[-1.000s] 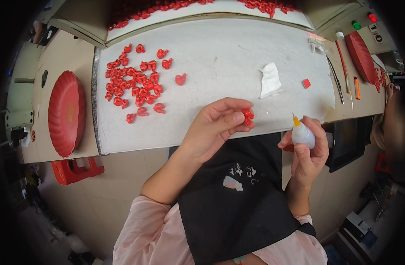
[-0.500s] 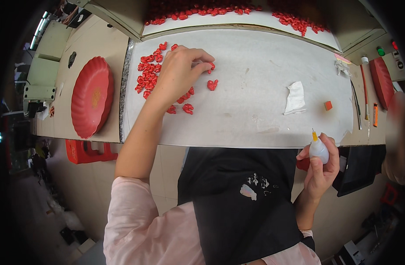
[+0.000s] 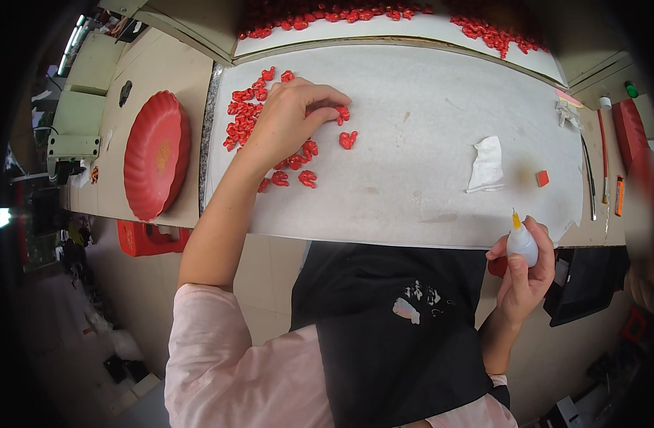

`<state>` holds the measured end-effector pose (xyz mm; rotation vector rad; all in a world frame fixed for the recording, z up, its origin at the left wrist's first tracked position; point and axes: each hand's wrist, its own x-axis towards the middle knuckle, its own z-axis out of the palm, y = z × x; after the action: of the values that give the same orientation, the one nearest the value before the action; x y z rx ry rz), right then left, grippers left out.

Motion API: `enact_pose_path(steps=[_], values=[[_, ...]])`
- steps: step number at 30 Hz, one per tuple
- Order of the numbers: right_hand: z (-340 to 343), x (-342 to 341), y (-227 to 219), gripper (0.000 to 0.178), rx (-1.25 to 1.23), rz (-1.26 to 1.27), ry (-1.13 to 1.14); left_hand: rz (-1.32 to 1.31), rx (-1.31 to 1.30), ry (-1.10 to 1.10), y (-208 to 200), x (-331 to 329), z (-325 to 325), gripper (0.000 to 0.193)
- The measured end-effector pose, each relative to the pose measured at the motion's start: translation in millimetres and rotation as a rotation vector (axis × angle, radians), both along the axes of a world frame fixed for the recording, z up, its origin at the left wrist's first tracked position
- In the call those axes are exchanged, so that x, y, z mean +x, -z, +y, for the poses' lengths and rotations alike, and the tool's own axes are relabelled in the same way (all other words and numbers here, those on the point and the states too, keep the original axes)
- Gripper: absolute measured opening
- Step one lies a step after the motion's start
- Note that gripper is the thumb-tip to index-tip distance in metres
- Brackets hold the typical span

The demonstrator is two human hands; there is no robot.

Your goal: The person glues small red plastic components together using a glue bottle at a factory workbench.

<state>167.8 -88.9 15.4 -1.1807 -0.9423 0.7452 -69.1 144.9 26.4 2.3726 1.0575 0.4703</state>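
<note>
My left hand (image 3: 293, 118) reaches over the white paper sheet (image 3: 391, 171), thumb and forefinger closed around a small glossy red heart-like piece (image 3: 343, 115). Just below it lies another such red piece (image 3: 348, 140), apart from the fingers. A loose cluster of the same red pieces (image 3: 243, 127) spreads beneath and left of this hand, which covers part of it. In front of the sheet's near edge, my right hand (image 3: 528, 274) grips a small pale squeeze bottle (image 3: 522, 246). Its yellow needle tip (image 3: 516, 220) points up.
A red fluted dish (image 3: 156, 157) stands left of the sheet. On the sheet's right are crumpled white tissue (image 3: 487, 165) and a small red block (image 3: 543, 178). Brushes (image 3: 604, 160) and an orange cutter (image 3: 619, 197) lie farther right. A shelf (image 3: 412, 32) holding many red pieces spans the back.
The whole view has shifted slightly. My left hand stays by the same red piece, and my right hand still holds the bottle; nothing has been let go.
</note>
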Motion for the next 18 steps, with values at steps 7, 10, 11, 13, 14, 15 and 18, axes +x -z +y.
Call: enact_pose_path(steps=[7, 10, 11, 13, 14, 15, 18], values=[[1, 1, -2, 0.036, -0.019, 0.012, -0.008, 0.064, 0.08, 0.054, -4, -6, 6, 0.016], [4, 2, -1, 0.036, -0.039, 0.026, -0.027, 0.038, 0.228, 0.139, -9, -3, 18, 0.016], [4, 3, -3, 0.035, -0.057, 0.03, -0.028, 0.023, 0.183, 0.075, -17, 6, 26, 0.014], [7, 4, -3, 0.035, -0.056, 0.022, -0.037, -0.046, 0.275, 0.071, -22, 24, 52, 0.014], [8, 4, -3, 0.035, -0.063, 0.018, -0.052, -0.088, 0.305, 0.104, -23, 39, 73, 0.014], [9, 4, -3, 0.035, -0.053, 0.019, -0.05, -0.131, 0.33, 0.141, -23, 59, 93, 0.015], [11, 4, -4, 0.035, -0.048, 0.024, -0.052, 0.049, 0.247, -0.032, -15, 116, 149, 0.019]])
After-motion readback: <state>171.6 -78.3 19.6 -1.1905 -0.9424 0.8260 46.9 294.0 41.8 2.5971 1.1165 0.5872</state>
